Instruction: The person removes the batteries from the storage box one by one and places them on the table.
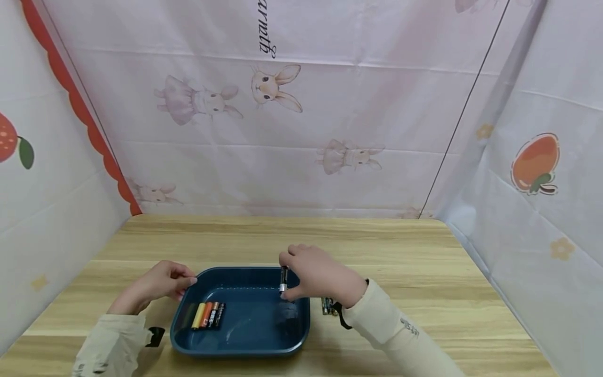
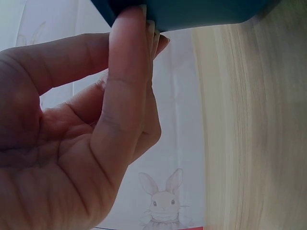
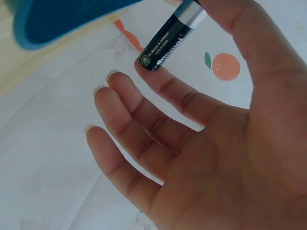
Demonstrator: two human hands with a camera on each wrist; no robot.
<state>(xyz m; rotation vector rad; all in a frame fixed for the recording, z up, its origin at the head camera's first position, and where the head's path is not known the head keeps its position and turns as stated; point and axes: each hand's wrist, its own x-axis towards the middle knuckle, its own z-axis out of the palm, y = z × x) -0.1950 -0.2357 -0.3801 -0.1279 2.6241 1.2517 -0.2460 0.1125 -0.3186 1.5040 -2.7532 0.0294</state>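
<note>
Pinches a black-and-silver battery (image 1: 283,277) end to end between the thumb and forefinger of the right hand (image 1: 320,273), with the thumb at the silver end and the other three fingers loosely spread. Holds it over the right-hand part of a dark blue tray (image 1: 254,317), apart from the tray in the right wrist view.

Right of the grip, just outside the tray, has more batteries (image 1: 327,306) on the wooden table (image 1: 400,246), partly hidden by the wrist; cannot tell how many. Wears a black strap (image 1: 341,317) and a cream sleeve (image 1: 372,314) behind the same hand.

Left of the grip, inside the tray, has a row of four batteries (image 1: 209,315) lying side by side near the left wall, yellow and orange first, then darker. Farther left, touches the tray's far left corner with the left hand (image 1: 162,283), bringing thumb and bunched fingertips to the rim; cannot tell a pinch from a touch there. Wears a matching sleeve (image 1: 113,340) and a second strap (image 1: 155,336) on that arm.

Well beyond the grip, faces a pale pink cloth (image 1: 264,183) printed with rabbits.
</note>
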